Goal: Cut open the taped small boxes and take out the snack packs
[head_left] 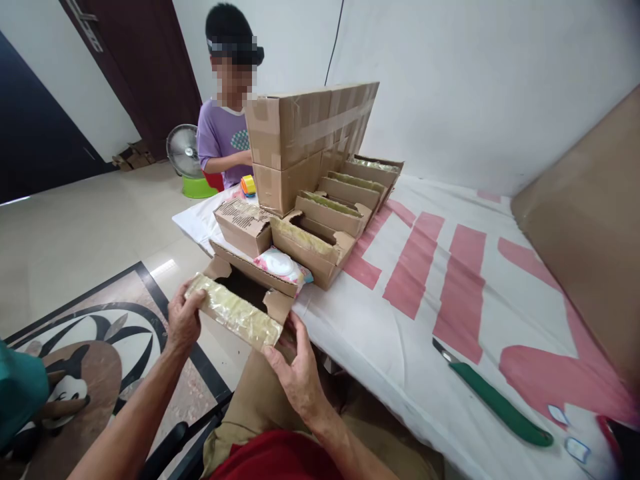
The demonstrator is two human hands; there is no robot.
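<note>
At the far left, a patterned floor tile is seen under the person's forearm. The left hand is closed on the left end of a long wrapped slab, yellowish under clear film, with the thumb on top. The slab is held level over the open flat carton at the near edge of the tabletop, partly above the carton's dark, unfilled cavity. Its right end is gripped by the right hand, fingers underneath and thumb against the end face. So both grips are clenched on the slab.

Just behind, a small closed box and a round wrapped packet are seen, then a row of open cartons running back to the right, each already showing a yellowish slab inside. By that evidence the packing is judged well advanced: the row is filled, while the nearest carton is yet to be filled and none of the row is seen closed. Behind the row a tall taped box is stacked, and beyond it another person in a purple shirt is occupied separately. Further right, a green-handled knife lies on the red-and-white cloth, well apart from both hands.
</note>
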